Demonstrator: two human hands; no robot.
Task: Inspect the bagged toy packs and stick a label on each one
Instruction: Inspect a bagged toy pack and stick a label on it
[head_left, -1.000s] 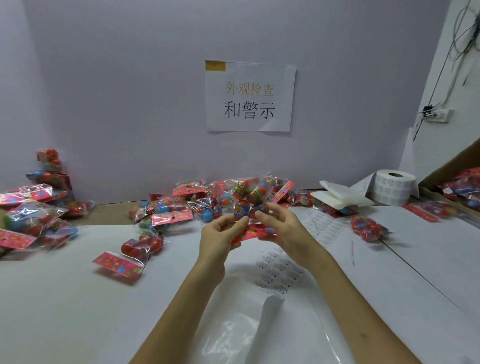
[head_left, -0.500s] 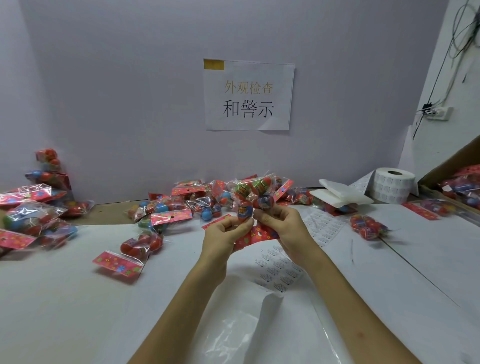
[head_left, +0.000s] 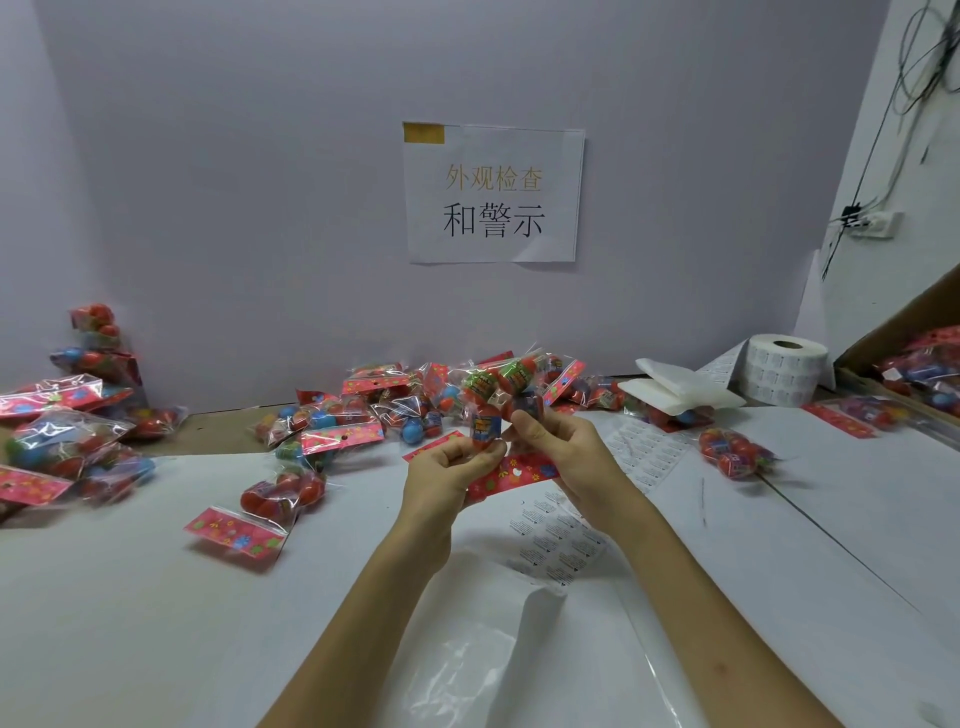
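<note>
Clear plastic wraps the toy pack (head_left: 497, 402) you hold above the white table (head_left: 130, 597). Your left hand (head_left: 447, 480) pinches its lower left side and your right hand (head_left: 569, 457) grips its right side, while its red flowered header card (head_left: 514, 477) hangs between your palms. More packs (head_left: 358, 415) lie heaped behind it at the far edge. A label sheet (head_left: 558, 540) lies under your right wrist, its print too small to read. The wall sign (head_left: 493, 195) reads 外观检查 和警示.
</note>
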